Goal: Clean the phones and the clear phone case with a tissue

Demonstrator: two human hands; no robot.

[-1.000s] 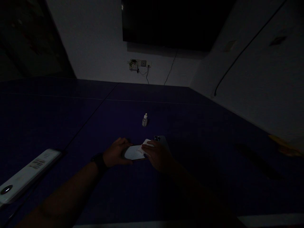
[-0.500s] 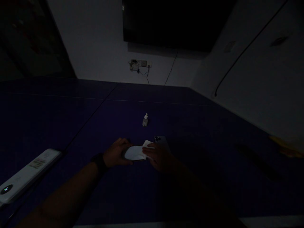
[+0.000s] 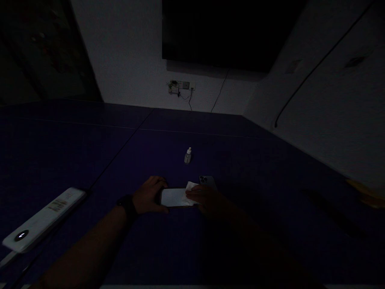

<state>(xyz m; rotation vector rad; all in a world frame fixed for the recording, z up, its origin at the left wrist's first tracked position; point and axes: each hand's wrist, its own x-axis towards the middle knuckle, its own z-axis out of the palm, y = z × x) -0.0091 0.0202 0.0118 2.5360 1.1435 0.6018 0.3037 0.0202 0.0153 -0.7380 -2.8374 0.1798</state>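
Observation:
A phone (image 3: 173, 197) with a pale, lit-looking face lies sideways on the dark blue tabletop. My left hand (image 3: 149, 195), with a dark watch on its wrist, grips the phone's left end between thumb and fingers. Over its right end my right hand (image 3: 205, 196) presses a white wipe (image 3: 190, 186) down with its fingers. Part of the wipe and the phone's right edge are hidden under that hand. Just beyond the right hand lies a second phone (image 3: 211, 182), camera side up. Farther off stands a small dropper bottle (image 3: 187, 156) with a white top.
At the left lies a long white device (image 3: 45, 218) with a small lit display and a cable. A dark flat object (image 3: 331, 210) and something yellow (image 3: 367, 194) are at the right. Wall sockets (image 3: 182, 85) and a large dark screen (image 3: 219, 32) are behind the table.
The whole view has shifted slightly. My right hand and the wipe have slid toward the phone's right end, baring more of its face. The left hand keeps its hold.

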